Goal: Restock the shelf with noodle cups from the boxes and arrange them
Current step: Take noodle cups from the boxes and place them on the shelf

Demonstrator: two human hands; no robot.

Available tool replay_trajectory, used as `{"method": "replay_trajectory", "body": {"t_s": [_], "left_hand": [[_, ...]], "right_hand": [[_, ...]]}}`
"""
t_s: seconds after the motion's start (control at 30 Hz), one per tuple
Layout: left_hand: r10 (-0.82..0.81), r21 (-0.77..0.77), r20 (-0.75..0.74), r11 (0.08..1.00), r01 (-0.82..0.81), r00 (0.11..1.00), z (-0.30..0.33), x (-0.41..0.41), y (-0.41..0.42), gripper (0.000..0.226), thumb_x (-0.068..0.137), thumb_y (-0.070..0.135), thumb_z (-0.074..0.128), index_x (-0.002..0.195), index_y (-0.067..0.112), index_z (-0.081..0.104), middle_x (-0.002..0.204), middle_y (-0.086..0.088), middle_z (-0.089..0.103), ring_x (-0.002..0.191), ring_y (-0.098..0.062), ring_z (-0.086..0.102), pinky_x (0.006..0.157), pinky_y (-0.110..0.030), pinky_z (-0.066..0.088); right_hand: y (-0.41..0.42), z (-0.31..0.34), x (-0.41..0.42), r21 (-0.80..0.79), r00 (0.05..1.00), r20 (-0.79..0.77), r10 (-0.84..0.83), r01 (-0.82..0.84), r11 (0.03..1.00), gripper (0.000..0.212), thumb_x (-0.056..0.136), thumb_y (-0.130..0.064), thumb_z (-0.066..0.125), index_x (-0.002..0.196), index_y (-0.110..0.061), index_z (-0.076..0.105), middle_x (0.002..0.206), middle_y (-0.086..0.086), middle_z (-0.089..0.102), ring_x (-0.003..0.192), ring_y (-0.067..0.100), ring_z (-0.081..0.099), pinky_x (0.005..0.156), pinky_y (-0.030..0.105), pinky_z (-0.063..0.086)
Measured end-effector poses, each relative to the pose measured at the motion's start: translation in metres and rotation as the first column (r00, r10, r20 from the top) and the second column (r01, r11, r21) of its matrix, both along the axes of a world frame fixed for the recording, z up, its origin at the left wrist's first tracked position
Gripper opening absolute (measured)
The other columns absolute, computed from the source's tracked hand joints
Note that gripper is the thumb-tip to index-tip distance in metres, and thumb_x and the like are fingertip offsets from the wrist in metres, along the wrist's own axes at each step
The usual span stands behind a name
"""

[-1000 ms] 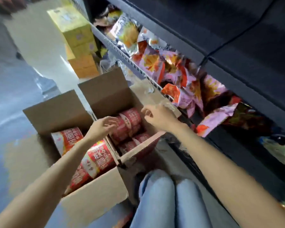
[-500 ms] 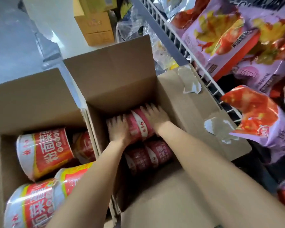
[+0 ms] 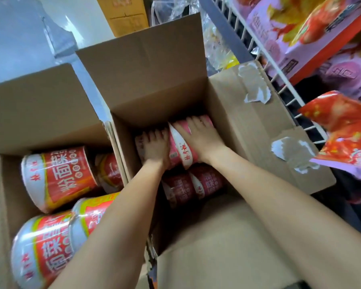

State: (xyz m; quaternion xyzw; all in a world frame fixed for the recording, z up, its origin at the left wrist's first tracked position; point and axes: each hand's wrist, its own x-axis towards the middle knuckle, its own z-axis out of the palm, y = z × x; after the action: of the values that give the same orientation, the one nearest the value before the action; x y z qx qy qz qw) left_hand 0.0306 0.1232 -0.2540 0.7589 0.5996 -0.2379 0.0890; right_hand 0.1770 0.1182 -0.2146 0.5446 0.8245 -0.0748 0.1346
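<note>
Altogether two boxes point(image 3: 227, 97), eight cups point(image 3: 61, 176).

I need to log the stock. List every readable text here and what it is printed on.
"粉面菜": big white characters on the upper red noodle cup in the left box.
"菜": on the lower cup there; the rest is cut off.
Pink cups under both hands, snack bags, yellow carton: print too blurred to read.
</note>
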Motion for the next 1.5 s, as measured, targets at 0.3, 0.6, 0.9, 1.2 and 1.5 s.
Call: {"method": "replay_trajectory", "body": {"t_s": [0.3, 0.6, 0.9, 1.2, 1.5], "left_hand": [[-0.1, 0.229, 0.228, 0.972, 0.047, 0.968, 0.103, -0.009, -0.025, 0.096, 0.065, 0.046, 0.075, 0.142, 0.012, 0.029, 0.133, -0.015, 0.045, 0.123, -0.035, 0.041, 0.115, -0.051, 0.017], [-0.343, 0.45, 0.432, 0.883, 0.131, 0.834, 0.268, -0.033, -0.107, 0.114, 0.051, 0.047, 0.085, 0.147, 0.025, 0.029, 0.146, -0.005, 0.036, 0.134, -0.027, 0.031, 0.1, -0.066, 0.022], [-0.784, 0.891, 0.232, 0.409, 0.198, 0.576, 0.406, -0.002, -0.17, 0.096, 0.065, 0.046, 0.082, 0.145, 0.027, 0.035, 0.151, -0.003, 0.036, 0.141, -0.021, 0.028, 0.106, -0.072, 0.007], [-0.911, 0.98, -0.138, -0.07, 0.185, 0.387, 0.494, 0.119, -0.193, 0.108, 0.065, 0.015, 0.082, 0.15, 0.033, 0.018, 0.155, 0.003, 0.021, 0.145, -0.018, 0.017, 0.107, -0.065, 0.013], [-0.918, 0.875, -0.323, -0.196, 0.443, 0.232, 0.5, 0.194, -0.206, 0.115, 0.071, 0.008, 0.074, 0.151, 0.035, -0.002, 0.159, 0.0, 0.003, 0.146, -0.022, 0.001, 0.108, -0.066, -0.007]], "right_hand": [[-0.069, 0.161, 0.023, 0.318, 0.992, -0.124, -0.037, 0.075, 0.945, 0.12, 0.045, -0.026, 0.091, 0.14, -0.019, 0.018, 0.136, 0.022, 0.048, 0.128, 0.035, 0.046, 0.105, 0.048, 0.039], [-0.238, 0.317, 0.041, 0.015, 0.332, -0.855, -0.398, 0.782, 0.623, 0.129, 0.039, -0.058, 0.089, 0.146, -0.022, 0.026, 0.145, -0.002, 0.038, 0.135, 0.012, 0.034, 0.107, 0.028, 0.033], [-0.352, 0.396, 0.061, -0.107, -0.043, -0.983, -0.179, 0.925, 0.363, 0.117, 0.045, -0.039, 0.087, 0.144, -0.019, 0.026, 0.128, -0.018, 0.048, 0.11, -0.025, 0.043, 0.087, -0.004, 0.033], [-0.339, 0.423, 0.16, 0.088, 0.087, -0.993, -0.077, 0.996, -0.012, 0.119, 0.052, -0.031, 0.093, 0.147, -0.017, 0.023, 0.141, -0.009, 0.037, 0.131, 0.004, 0.036, 0.113, 0.024, 0.03], [-0.393, 0.413, 0.203, 0.02, 0.015, -0.805, -0.593, 1.0, -0.001, 0.1, 0.077, -0.039, 0.077, 0.151, -0.007, 0.018, 0.154, 0.012, 0.024, 0.142, 0.028, 0.025, 0.113, 0.035, 0.027]]}}
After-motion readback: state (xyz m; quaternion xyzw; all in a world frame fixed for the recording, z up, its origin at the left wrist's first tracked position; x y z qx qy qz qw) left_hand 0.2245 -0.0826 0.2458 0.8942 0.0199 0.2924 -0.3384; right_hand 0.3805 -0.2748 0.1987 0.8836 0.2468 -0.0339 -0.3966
